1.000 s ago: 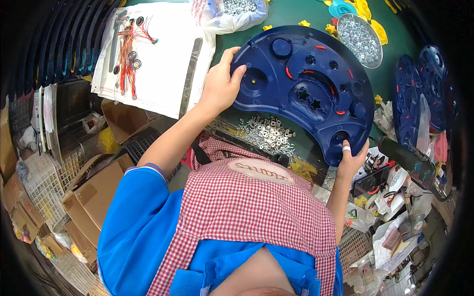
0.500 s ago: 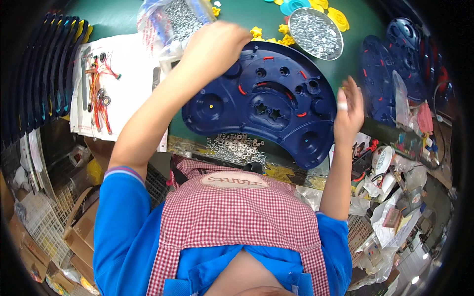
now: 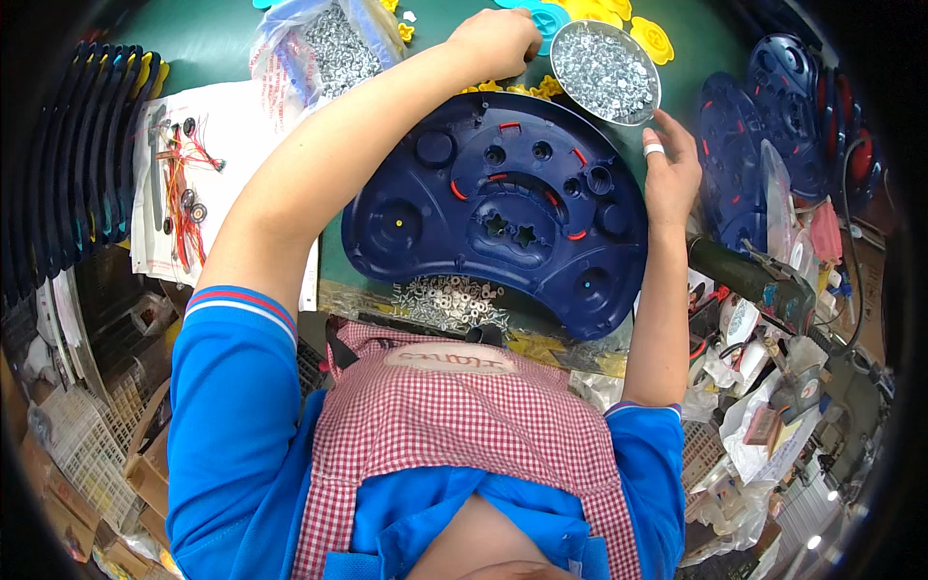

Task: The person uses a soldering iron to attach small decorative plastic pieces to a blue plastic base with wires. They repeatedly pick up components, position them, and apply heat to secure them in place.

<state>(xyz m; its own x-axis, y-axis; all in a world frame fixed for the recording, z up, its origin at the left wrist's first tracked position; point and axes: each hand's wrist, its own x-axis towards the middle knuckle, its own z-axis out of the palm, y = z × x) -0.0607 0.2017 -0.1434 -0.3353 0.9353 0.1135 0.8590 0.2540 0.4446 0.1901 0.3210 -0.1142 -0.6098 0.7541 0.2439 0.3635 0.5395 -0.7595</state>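
A dark blue, curved plastic shell (image 3: pixel 425 184) lies on the green table in front of me, with holes, star-shaped cut-outs and short red wire pieces. My left hand (image 3: pixel 495 45) reaches past its far edge, fingers curled down by the yellow star-shaped pieces (image 3: pixel 549 87) and a cyan plastic part (image 3: pixel 551 21). Whatever those fingers may hold is hidden. At the shell's right edge, my right hand (image 3: pixel 673 179) is open, thumb apart from the fingers, a white band round one digit. Its fingertips come close to a round metal bowl (image 3: pixel 658 92) of small shiny parts; contact is unclear.
A plastic bag (image 3: pixel 280 58) with small metal parts stands far left. Wired components (image 3: pixel 188 208) lie on white paper, beside a row of dark blue shells (image 3: pixel 87 164). More shells (image 3: pixel 730 164) lie right. Screws and washers (image 3: pixel 454 302) are heaped at the near edge.
My left hand has moved away and to the right, beyond the shell's far edge. My right hand has shifted slightly up and left, toward the bowl.
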